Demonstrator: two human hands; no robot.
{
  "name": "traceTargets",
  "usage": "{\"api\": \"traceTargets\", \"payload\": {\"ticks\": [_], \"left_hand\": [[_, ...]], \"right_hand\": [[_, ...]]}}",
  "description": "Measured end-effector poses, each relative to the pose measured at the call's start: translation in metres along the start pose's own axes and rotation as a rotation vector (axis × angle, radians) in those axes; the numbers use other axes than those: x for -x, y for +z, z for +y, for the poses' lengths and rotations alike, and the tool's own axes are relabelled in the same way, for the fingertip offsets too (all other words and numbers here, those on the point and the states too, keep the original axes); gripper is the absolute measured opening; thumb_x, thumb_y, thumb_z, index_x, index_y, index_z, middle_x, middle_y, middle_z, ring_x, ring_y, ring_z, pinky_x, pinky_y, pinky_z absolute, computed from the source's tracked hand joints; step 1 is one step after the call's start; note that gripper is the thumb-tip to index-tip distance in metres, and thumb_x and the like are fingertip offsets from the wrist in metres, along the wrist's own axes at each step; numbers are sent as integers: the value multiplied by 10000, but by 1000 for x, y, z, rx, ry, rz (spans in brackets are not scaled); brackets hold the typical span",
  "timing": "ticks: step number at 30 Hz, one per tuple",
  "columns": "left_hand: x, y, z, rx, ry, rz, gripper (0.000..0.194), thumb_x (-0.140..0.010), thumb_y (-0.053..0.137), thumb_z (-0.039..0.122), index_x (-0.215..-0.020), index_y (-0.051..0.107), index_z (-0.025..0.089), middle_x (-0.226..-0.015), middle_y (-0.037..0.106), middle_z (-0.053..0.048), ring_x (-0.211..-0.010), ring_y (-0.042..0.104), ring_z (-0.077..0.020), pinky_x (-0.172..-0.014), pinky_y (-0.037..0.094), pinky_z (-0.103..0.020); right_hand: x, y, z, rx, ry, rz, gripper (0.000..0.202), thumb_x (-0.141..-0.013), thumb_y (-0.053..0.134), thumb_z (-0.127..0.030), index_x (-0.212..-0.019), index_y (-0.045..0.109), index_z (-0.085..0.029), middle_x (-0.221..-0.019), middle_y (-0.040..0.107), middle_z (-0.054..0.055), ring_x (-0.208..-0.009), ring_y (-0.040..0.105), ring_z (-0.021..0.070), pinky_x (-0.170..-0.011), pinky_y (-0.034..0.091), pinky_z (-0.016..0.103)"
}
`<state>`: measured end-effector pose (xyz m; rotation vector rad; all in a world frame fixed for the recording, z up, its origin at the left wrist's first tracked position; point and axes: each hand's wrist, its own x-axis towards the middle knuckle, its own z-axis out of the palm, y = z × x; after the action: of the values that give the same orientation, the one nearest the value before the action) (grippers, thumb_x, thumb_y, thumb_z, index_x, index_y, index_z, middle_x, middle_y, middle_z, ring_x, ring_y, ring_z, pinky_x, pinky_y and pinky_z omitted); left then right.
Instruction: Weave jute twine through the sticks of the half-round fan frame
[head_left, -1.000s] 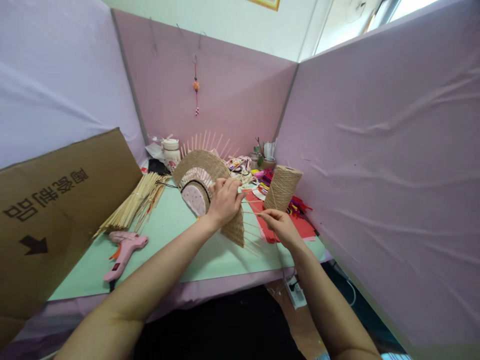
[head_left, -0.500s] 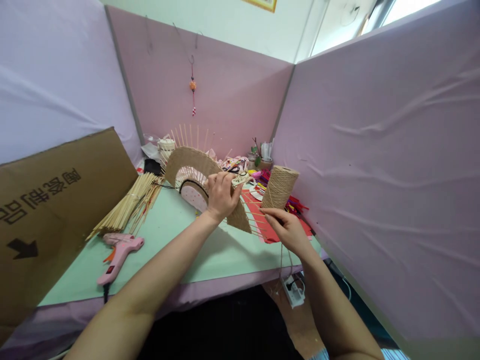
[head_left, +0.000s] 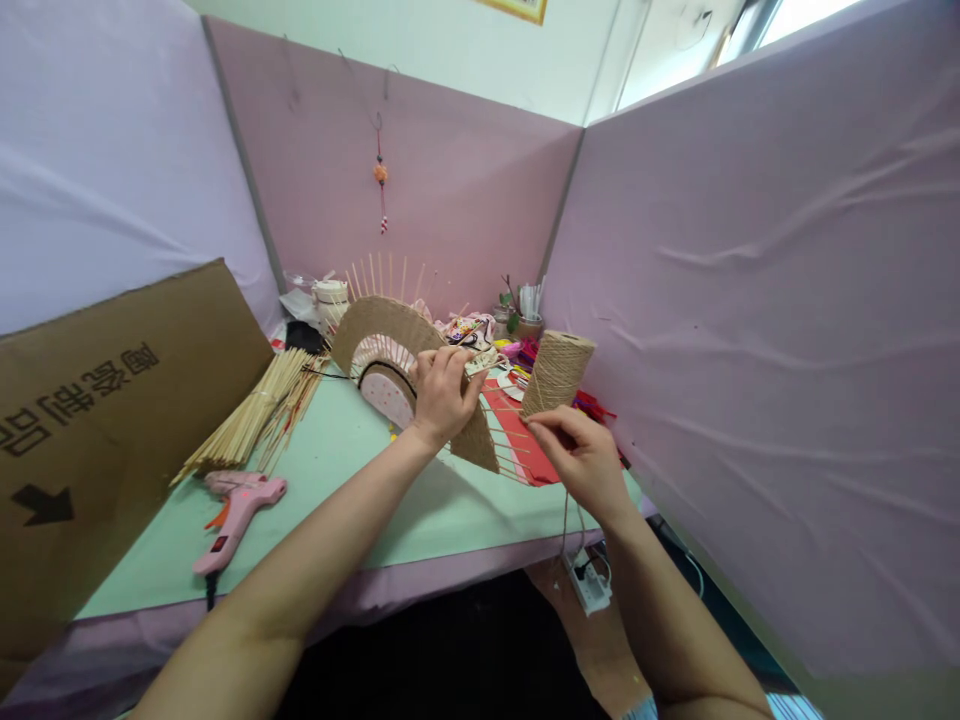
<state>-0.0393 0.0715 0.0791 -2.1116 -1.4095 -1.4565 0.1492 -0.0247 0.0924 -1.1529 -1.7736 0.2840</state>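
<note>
Left hand is clamped on a tan woven half-round fan, the one with pale sticks poking out all around its rim and a pink dotted panel edged in black at its centre. The fan sits tilted over the middle of the pale green worktop; can't tell how much of it actually rests there. Right hand is just off the fan's right-hand sticks, thumb and forefinger pinched together on thin brown twine. It's tiny at the fingertips, so no idea if a stick end is in there too. The slack dangles past the worktop's front edge, toward a white power strip below.

Right behind that hand there's a fat upright cone of brown jute twine, near the right edge, plus a bright red sheet under the fan's stick ends. Over by the left edge: a bundle of pale thin sticks, then a pink glue gun nearer the front left corner, and a big brown cardboard panel with black printing leaning alongside. Along the back edge, a cream lidded bottle stands left of a small pot holding white sticks.
</note>
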Motion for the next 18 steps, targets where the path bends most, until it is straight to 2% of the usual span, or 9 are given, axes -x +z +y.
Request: {"api": "traceTargets", "payload": {"ticks": [3, 6, 8, 11, 13, 15, 16, 18], "left_hand": [[-3, -3, -1, 51, -4, 1, 278, -903, 504, 432, -1050, 591, 212, -1104, 619, -93, -1047, 472, -263, -924, 345, -408], [-8, -10, -2, 121, 16, 1, 235, -902, 515, 403, -1020, 572, 208, -1051, 613, -77, -1020, 491, -235, -917, 373, -379], [-12, -14, -2, 161, 28, -3, 201, -890, 541, 373, -995, 568, 203, -1016, 612, -69, -991, 502, -222, -900, 389, -361], [-16, -19, 2, 205, 2, -11, 153, -865, 580, 329, -945, 569, 199, -956, 613, -54, -921, 521, -204, -852, 413, -339], [-18, -22, 4, 229, -16, -31, 140, -856, 597, 321, -920, 571, 199, -933, 612, -46, -889, 533, -194, -833, 423, -328], [-17, -22, 6, 242, -14, -51, 141, -859, 601, 327, -915, 575, 200, -934, 615, -45, -890, 546, -191, -829, 429, -324], [-16, -22, 6, 243, -7, -54, 145, -862, 599, 331, -918, 578, 199, -941, 618, -48, -899, 550, -193, -831, 430, -324], [-12, -20, 4, 239, 20, -47, 159, -871, 593, 339, -935, 586, 194, -963, 626, -57, -916, 552, -196, -841, 432, -327]], "right_hand": [[0, -2, 1, 15, -52, -102, 209, -883, 573, -364, -848, 711, -212, -755, 660, 56, -697, 576, 173, -670, 444, 297], [-8, -2, 21, -123, 80, -56, 232, -860, 596, -401, -833, 712, -202, -824, 695, 67, -779, 607, 193, -731, 456, 313], [-15, 4, 36, -258, 201, -69, 270, -826, 621, -442, -818, 719, -191, -832, 704, 64, -801, 610, 200, -735, 457, 316], [-20, 24, 52, -406, 360, -194, 313, -756, 669, -481, -763, 721, -172, -705, 656, 28, -663, 545, 150, -627, 410, 276], [-20, 42, 58, -489, 461, -312, 343, -715, 696, -504, -714, 697, -161, -559, 538, -23, -529, 415, 96, -533, 323, 245], [-21, 58, 63, -572, 529, -391, 369, -681, 718, -525, -692, 663, -160, -496, 428, -64, -475, 301, 68, -492, 247, 231], [-21, 65, 65, -606, 540, -406, 377, -670, 724, -531, -699, 652, -162, -502, 422, -69, -475, 291, 64, -492, 239, 226], [-23, 76, 71, -646, 515, -420, 381, -663, 726, -530, -742, 652, -164, -575, 504, -47, -517, 368, 72, -522, 287, 220]]}}
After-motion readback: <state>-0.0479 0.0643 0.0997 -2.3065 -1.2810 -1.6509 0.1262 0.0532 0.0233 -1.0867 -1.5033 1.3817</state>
